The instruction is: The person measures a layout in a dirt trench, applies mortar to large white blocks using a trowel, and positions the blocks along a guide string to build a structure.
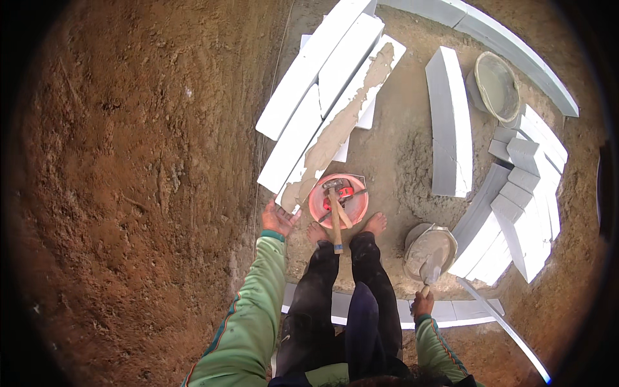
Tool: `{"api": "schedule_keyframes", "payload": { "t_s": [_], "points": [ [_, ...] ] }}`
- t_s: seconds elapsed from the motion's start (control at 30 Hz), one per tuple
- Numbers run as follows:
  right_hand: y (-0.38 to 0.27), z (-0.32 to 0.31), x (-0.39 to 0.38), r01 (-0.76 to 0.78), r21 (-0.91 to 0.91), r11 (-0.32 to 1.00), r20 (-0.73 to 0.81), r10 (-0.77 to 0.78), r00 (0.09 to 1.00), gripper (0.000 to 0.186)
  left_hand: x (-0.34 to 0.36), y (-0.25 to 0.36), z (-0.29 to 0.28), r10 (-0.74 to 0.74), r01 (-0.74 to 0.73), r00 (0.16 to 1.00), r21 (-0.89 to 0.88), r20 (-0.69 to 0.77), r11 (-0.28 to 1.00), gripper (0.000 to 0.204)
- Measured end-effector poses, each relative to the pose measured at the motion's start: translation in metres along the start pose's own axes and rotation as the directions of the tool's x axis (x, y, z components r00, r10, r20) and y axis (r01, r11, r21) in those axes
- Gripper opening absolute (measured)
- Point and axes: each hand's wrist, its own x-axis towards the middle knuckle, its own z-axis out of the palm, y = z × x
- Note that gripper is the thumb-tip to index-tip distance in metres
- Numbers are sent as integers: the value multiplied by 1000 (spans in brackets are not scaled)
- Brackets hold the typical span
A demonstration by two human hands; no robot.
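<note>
My left hand [280, 220] is at the lower end of a long white block coated on top with grey mortar [338, 122], fingers curled on its edge. More white blocks [309, 64] lie beside it. My right hand [422, 303] grips the handle of a trowel [432, 267], whose blade is in a bucket of wet mortar [414, 243] at the lower right. A pink bucket [358, 209] between the block and my bare feet holds a wood-handled hammer [336, 229], a red tool and other tools.
A loose white block [451, 122] lies right of centre beside a second bucket [480, 84]. Stacked blocks [529, 213] stand at the right. Rows of blocks curve along the top [503, 45] and behind my feet [464, 308]. A long pale strip [516, 338] lies lower right. Bare soil [142, 168] covers the left.
</note>
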Motion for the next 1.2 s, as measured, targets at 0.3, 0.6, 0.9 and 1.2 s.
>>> {"api": "schedule_keyframes", "payload": {
  "t_s": [0.3,0.6,0.9,1.2],
  "points": [
    [4,-7,46,-255,240,937,2,262,965,15,11,2,-10,-46,46,998,7,-34,999,47],
    [35,-26,101,-203,63,977,-145,211,967,25,27,-9,-2,-170,168,985,-67,-28,983,46],
    [16,11,-5,-346,108,932,-191,361,913,34,20,4,-8,-209,202,976,-110,-58,973,52],
    [-23,55,-54,-105,61,993,-173,114,978,24,27,11,-15,-295,288,955,-116,-42,951,48]
  ]
}}
